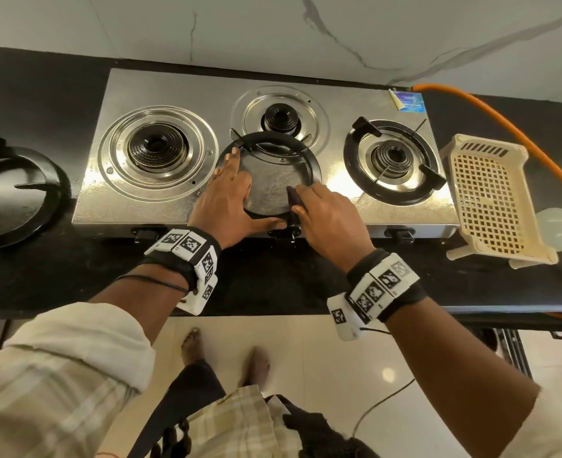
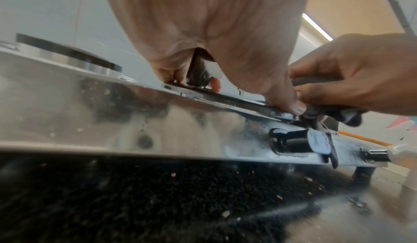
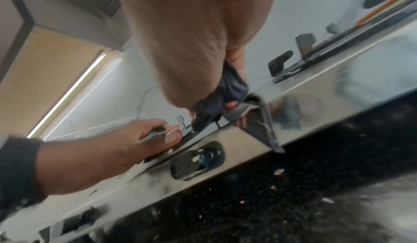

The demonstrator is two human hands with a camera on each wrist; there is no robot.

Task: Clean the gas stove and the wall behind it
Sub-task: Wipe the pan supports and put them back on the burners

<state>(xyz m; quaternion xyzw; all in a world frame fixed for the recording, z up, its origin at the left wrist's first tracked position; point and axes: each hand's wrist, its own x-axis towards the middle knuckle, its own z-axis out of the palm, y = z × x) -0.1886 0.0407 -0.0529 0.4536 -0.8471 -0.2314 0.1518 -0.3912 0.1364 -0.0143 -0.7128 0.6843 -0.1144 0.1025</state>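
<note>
Both hands are down on the middle pan ring (image 1: 269, 175), which sits off its burner (image 1: 280, 119), pulled toward the front edge of the gas stove (image 1: 160, 206). The left hand (image 1: 228, 193) spans the ring's left side, fingers spread along the rim and thumb hooked under the near edge, so it looks like a bracing hold that keeps the ring from sliding. The right hand (image 1: 325, 214) has its fingers closed around a dark cloth (image 3: 228, 93), bunched at the ring's near right rim; the loose end drapes down over the stove's front panel beside a knob (image 3: 196, 159). My read: the ring is being wiped or shifted clear so the steel beneath can be reached. Another ring (image 1: 15, 196) already lies off to the left on the black counter (image 1: 273, 279), while the right burner's ring (image 1: 393, 161) sits in place. The marble wall (image 1: 273, 28) behind looks untouched yet. A cream basket (image 1: 494, 196) stands at the right.
</note>
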